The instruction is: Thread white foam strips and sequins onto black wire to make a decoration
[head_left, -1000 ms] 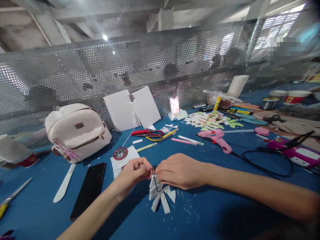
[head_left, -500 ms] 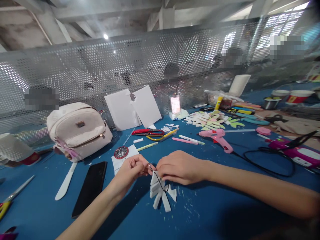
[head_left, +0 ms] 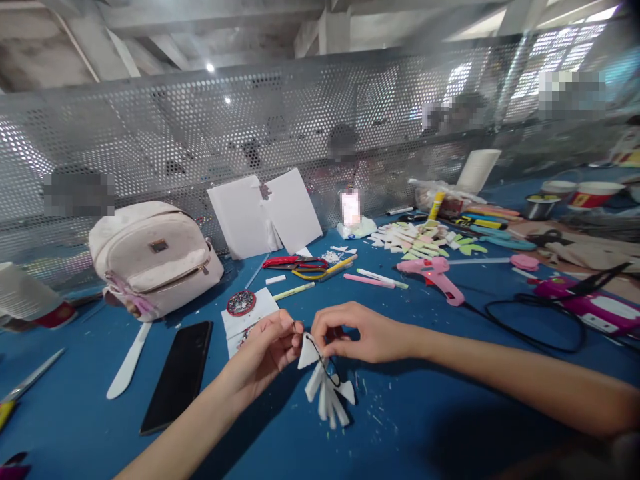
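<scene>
My left hand (head_left: 273, 341) is closed in a pinch, its fingertips at the top of a white foam cutout (head_left: 305, 358). A thin black cord (head_left: 336, 381) runs from near those fingertips by the hole at the cutout's tip and loops down over it. My right hand (head_left: 350, 331) has thumb and forefinger pinched at the cutout's right edge, where the cord passes; exactly what lies between them is partly hidden. Below hang narrow white strips (head_left: 327, 401), spread like a fan just over the blue table.
Left stand a pale backpack (head_left: 156, 260), a black phone (head_left: 177, 377), a white plastic knife (head_left: 129, 360) and scissors (head_left: 30, 383). Behind are red pliers (head_left: 280, 263) and foam boards (head_left: 295, 210). A pink glue gun (head_left: 434, 275) with a trailing cable lies right, near cut foam strips (head_left: 415, 239).
The white cutout has turned and its fan of strips has swung and narrowed. My right hand's fingers have shifted from covering its top to a pinch at its edge.
</scene>
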{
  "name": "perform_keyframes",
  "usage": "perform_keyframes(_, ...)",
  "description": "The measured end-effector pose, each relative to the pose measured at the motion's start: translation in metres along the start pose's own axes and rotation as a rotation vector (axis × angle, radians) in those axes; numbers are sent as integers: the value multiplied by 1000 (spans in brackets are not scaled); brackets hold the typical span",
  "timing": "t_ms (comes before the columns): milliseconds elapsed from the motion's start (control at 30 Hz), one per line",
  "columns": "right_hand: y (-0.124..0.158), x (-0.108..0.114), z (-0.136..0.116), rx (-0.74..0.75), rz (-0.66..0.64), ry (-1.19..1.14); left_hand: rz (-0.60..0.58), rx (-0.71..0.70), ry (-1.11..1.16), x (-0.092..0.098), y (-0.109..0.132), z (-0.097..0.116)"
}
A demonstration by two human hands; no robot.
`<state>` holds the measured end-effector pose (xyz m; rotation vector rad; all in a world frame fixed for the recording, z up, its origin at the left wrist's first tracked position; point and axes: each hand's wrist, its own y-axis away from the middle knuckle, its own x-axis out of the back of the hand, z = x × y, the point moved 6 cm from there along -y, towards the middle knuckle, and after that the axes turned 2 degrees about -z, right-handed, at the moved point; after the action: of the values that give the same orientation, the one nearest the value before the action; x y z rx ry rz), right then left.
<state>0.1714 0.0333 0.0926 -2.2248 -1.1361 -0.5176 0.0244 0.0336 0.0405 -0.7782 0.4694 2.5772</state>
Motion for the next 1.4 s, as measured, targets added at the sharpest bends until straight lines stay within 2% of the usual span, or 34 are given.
perform_keyframes(100, 0, 1, 4, -10, 9, 36, -4, 10, 14, 1, -1, -3)
perform_keyframes(200, 0, 1, 7, -15, 9, 50, -69, -16, -45, 1, -5, -4)
perform_keyframes(400, 0, 1, 10, -34, -3, 55, -148, -139, -357, 4, -8, 3)
perform_keyframes(533, 0, 1, 11, -42, -13, 41, -100, -277, -589, 7, -7, 12)
perform_keyframes(633, 0, 0, 12, -42, -14, 30, -67, -363, -681, 8, -6, 17)
perform_keyframes(733, 0, -1, 13, -50, -14, 26, -62, -371, -736, 6, -4, 16)
perform_keyframes(1033, 0, -2, 15, -48, -25, 27, 78, -438, -960, 3, 4, 19)
perform_keyframes(1233, 0, -2, 13, -45, -26, 16, 72, -527, -1083, -1, 7, 23)
perform_keyframes(1400, 1, -3, 12, -28, -23, 4, 63, -528, -1075, -3, 8, 23)
